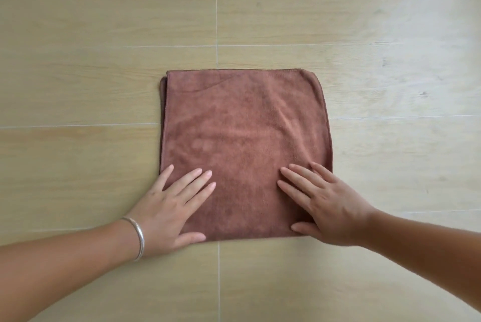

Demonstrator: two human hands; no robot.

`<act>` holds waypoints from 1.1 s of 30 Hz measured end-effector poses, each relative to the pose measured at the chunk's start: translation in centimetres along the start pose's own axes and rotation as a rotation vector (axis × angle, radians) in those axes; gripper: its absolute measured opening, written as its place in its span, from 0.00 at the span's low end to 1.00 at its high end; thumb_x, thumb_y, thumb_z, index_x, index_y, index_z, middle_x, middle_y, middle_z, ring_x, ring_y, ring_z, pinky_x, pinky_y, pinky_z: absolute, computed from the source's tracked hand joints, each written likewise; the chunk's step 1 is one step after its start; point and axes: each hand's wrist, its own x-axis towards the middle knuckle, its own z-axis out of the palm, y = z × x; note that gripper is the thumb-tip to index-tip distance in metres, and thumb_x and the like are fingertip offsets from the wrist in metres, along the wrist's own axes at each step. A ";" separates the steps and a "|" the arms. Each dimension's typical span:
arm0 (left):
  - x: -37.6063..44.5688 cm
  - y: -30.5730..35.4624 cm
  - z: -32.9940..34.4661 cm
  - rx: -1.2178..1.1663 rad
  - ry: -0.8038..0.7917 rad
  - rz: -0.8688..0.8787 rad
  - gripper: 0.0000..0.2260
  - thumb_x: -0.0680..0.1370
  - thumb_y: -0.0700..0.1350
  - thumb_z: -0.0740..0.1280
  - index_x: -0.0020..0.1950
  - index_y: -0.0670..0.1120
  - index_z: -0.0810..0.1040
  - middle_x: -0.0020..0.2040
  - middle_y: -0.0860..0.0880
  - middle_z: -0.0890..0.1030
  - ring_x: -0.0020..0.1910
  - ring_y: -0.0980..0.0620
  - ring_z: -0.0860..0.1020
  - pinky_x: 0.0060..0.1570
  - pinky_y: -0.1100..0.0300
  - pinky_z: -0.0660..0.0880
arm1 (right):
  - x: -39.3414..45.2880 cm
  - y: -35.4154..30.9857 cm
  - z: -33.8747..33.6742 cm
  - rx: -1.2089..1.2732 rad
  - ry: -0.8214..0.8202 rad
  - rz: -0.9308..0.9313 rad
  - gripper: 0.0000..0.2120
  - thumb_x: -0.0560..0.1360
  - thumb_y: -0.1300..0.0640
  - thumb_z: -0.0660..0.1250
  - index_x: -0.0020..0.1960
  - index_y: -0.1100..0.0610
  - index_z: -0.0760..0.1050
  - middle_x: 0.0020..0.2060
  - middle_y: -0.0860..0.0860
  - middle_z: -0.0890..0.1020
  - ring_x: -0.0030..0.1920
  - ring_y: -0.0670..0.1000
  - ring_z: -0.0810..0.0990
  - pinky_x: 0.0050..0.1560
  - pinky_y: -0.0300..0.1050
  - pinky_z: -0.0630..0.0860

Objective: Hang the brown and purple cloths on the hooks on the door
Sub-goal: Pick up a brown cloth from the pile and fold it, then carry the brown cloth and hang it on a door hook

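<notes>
A brown cloth [242, 136] lies folded into a flat square on the floor in the middle of the head view. My left hand [171, 207] rests flat on its near left corner, fingers straight and spread, a silver bangle on the wrist. My right hand [322, 204] presses flat on the near right corner, fingers straight, thumb at the cloth's near edge. Neither hand grips the fabric. No purple cloth, hook or door is in view.
The floor [104, 61] is light wood-look tile with thin pale grout lines. Bright glare washes out the floor at the right [429, 61].
</notes>
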 end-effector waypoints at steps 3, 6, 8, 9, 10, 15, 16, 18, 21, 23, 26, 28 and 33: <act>-1.4 -0.4 1.0 0.027 -0.008 0.023 0.42 0.73 0.71 0.55 0.76 0.42 0.62 0.77 0.42 0.60 0.75 0.43 0.59 0.66 0.34 0.64 | -2.0 0.8 1.5 -0.055 -0.013 -0.064 0.41 0.74 0.30 0.55 0.76 0.58 0.61 0.75 0.57 0.61 0.75 0.57 0.60 0.71 0.59 0.56; -2.3 -0.8 1.6 0.044 -0.026 0.021 0.40 0.75 0.68 0.54 0.76 0.40 0.59 0.77 0.41 0.60 0.75 0.43 0.59 0.67 0.34 0.62 | -2.3 1.1 1.9 -0.096 -0.032 -0.058 0.39 0.76 0.32 0.54 0.76 0.59 0.60 0.75 0.57 0.61 0.75 0.57 0.60 0.70 0.60 0.57; -2.8 -0.9 2.0 0.052 -0.051 -0.002 0.37 0.76 0.64 0.52 0.76 0.40 0.57 0.76 0.41 0.60 0.75 0.43 0.60 0.67 0.33 0.62 | -2.3 0.9 2.1 -0.104 -0.012 -0.043 0.34 0.78 0.37 0.51 0.75 0.59 0.61 0.75 0.58 0.62 0.74 0.58 0.63 0.70 0.60 0.58; -3.0 -1.0 2.0 0.056 -0.059 -0.007 0.35 0.76 0.62 0.52 0.76 0.40 0.57 0.76 0.41 0.61 0.74 0.43 0.61 0.66 0.33 0.63 | -2.3 0.7 2.1 -0.102 0.005 -0.035 0.33 0.78 0.40 0.50 0.75 0.59 0.62 0.74 0.58 0.64 0.73 0.59 0.64 0.69 0.61 0.59; -3.1 -1.0 1.9 0.059 -0.066 -0.009 0.34 0.75 0.60 0.52 0.76 0.40 0.59 0.76 0.41 0.61 0.74 0.43 0.61 0.66 0.33 0.63 | -2.4 0.6 2.0 -0.099 0.010 -0.021 0.31 0.78 0.42 0.48 0.75 0.59 0.63 0.74 0.58 0.65 0.73 0.59 0.65 0.69 0.62 0.61; -4.1 0.0 -0.5 0.037 -0.081 -0.113 0.28 0.78 0.56 0.53 0.74 0.42 0.65 0.75 0.45 0.62 0.73 0.46 0.64 0.68 0.34 0.60 | -4.4 -0.9 -1.1 -0.038 -0.064 0.226 0.27 0.78 0.42 0.48 0.71 0.52 0.71 0.71 0.58 0.69 0.72 0.59 0.67 0.70 0.62 0.63; -4.6 0.3 -1.3 0.040 -0.103 -0.159 0.28 0.79 0.57 0.53 0.76 0.44 0.61 0.77 0.46 0.57 0.76 0.47 0.59 0.70 0.35 0.54 | -4.9 -1.2 -2.4 -0.022 -0.074 0.269 0.28 0.78 0.42 0.47 0.71 0.52 0.71 0.71 0.58 0.70 0.72 0.60 0.67 0.71 0.62 0.62; -6.0 0.4 -3.4 0.042 -0.136 -0.246 0.30 0.80 0.59 0.50 0.79 0.47 0.49 0.79 0.49 0.45 0.78 0.51 0.46 0.72 0.37 0.44 | -5.9 -1.4 -5.6 -0.015 -0.069 0.313 0.29 0.78 0.42 0.45 0.70 0.52 0.71 0.71 0.58 0.70 0.73 0.59 0.66 0.72 0.62 0.60; -8.2 -0.4 -8.6 0.064 -0.147 -0.303 0.30 0.81 0.59 0.45 0.79 0.49 0.41 0.79 0.51 0.40 0.77 0.53 0.41 0.72 0.39 0.41 | -7.6 -0.8 -11.4 -0.046 -0.082 0.352 0.28 0.80 0.41 0.40 0.75 0.49 0.63 0.75 0.56 0.63 0.77 0.57 0.55 0.75 0.60 0.50; -10.1 -1.4 -13.1 0.053 -0.132 -0.347 0.29 0.80 0.59 0.44 0.79 0.50 0.42 0.79 0.52 0.41 0.77 0.53 0.42 0.72 0.40 0.42 | -8.9 -0.3 -15.9 -0.042 -0.086 0.389 0.30 0.78 0.40 0.37 0.77 0.47 0.57 0.77 0.54 0.57 0.78 0.55 0.49 0.75 0.58 0.44; -13.0 -3.4 -20.5 0.008 -0.068 -0.426 0.28 0.80 0.59 0.43 0.79 0.52 0.46 0.79 0.52 0.44 0.77 0.54 0.45 0.73 0.41 0.44 | -11.1 0.3 -23.5 -0.048 -0.055 0.399 0.30 0.78 0.42 0.35 0.77 0.48 0.54 0.78 0.54 0.54 0.78 0.55 0.46 0.75 0.57 0.43; -15.0 -4.5 -26.0 -0.015 -0.033 -0.465 0.28 0.79 0.59 0.43 0.79 0.53 0.47 0.79 0.53 0.46 0.78 0.54 0.46 0.72 0.41 0.44 | -12.8 0.8 -28.8 -0.039 -0.022 0.414 0.27 0.80 0.43 0.39 0.77 0.48 0.55 0.78 0.54 0.55 0.78 0.55 0.47 0.75 0.57 0.44; -20.7 -7.5 -40.6 -0.051 0.026 -0.497 0.25 0.81 0.59 0.48 0.78 0.59 0.51 0.79 0.53 0.50 0.78 0.53 0.46 0.71 0.38 0.38 | -17.5 2.1 -42.7 0.043 0.048 0.489 0.27 0.79 0.41 0.38 0.76 0.44 0.58 0.78 0.50 0.56 0.78 0.52 0.46 0.76 0.55 0.44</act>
